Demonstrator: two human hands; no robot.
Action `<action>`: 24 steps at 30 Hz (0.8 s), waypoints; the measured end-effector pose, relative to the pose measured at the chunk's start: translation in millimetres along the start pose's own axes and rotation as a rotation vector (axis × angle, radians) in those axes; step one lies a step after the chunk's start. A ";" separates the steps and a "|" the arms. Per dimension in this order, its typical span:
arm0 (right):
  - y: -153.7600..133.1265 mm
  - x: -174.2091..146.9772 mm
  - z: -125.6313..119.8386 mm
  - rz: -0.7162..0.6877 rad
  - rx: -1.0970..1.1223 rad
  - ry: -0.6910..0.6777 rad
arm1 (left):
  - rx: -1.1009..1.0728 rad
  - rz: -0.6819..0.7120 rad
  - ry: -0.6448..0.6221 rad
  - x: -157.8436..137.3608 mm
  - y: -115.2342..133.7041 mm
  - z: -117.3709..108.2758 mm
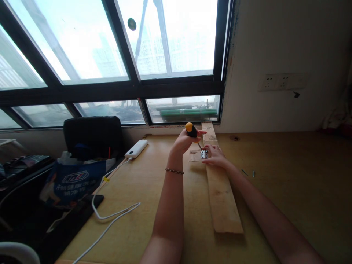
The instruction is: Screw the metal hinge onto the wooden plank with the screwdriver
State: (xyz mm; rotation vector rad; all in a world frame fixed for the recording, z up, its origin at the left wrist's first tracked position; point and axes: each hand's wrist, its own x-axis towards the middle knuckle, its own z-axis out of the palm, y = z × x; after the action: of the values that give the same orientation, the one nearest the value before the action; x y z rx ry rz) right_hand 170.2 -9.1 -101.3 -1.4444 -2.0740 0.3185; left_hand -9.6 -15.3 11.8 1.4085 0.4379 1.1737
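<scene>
My left hand (184,141) is closed round a yellow and black screwdriver (191,130), tilted so that its shaft runs down to a small metal hinge (204,154). The hinge lies at the left edge of a long wooden plank (222,198), partly over a small brown flat piece (195,155). With thumb and fingers on either side of the hinge, my right hand (216,156) grips it against the plank. Whether the tip sits in a screw is too small to tell. Two loose screws (253,173) lie on the table to the right of the plank.
The plank lies lengthwise on the yellowish wooden table (288,205), its far end near the window. A white power bank (136,149) with a white cable (115,214) is at the left. Beyond that edge are a black chair (92,137) and a blue bag (73,183).
</scene>
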 end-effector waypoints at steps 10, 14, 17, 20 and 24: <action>2.9 1.2 1.0 -0.001 0.023 0.009 | -0.037 0.032 0.154 -5.0 16.0 3.2; 1.8 0.9 -0.1 -0.006 0.014 0.000 | -0.024 0.000 0.202 -3.5 13.9 3.0; 0.0 0.3 -0.3 -0.016 -0.002 -0.010 | -0.024 -0.010 0.248 -1.6 11.7 1.4; -2.1 -1.0 0.6 -0.015 -0.036 0.007 | -0.031 0.001 0.293 0.0 10.2 -2.2; -4.4 -2.8 1.9 -0.009 -0.061 0.024 | -0.051 -0.002 0.354 0.8 9.3 -7.6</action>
State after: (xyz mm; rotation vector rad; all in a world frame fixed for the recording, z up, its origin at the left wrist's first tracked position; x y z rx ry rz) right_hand 166.4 -13.1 -101.5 -1.4676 -2.0871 0.2351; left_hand -19.0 -12.9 19.0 1.1569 0.6501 1.4287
